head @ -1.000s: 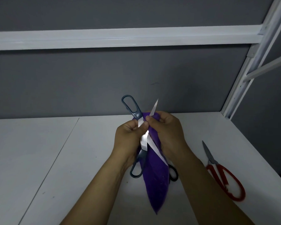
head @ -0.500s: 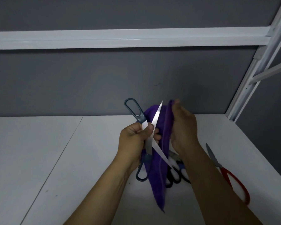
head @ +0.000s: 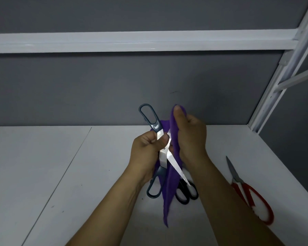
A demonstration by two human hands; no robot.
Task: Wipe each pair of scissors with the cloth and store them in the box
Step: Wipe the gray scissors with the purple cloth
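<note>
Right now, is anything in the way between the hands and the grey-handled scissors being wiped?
Nothing visible. The left hand grips the grey-handled scissors near the pivot, and the right hand holds the purple cloth over the upper blade. The storage box is out of view, so that path cannot be judged.

Bare left hand (head: 145, 150), right hand (head: 191, 137), forearms (head: 226, 201)

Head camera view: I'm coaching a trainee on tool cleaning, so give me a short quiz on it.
1. True or false: the left hand holds the grey-handled steel scissors with blades open.
2. The right hand grips: A the purple cloth, B a sponge, C nothing?
3. How many scissors lie on the white table?
Key: 1 true; 2 A; 3 two, the red-handled scissors and the black-handled scissors.
</note>
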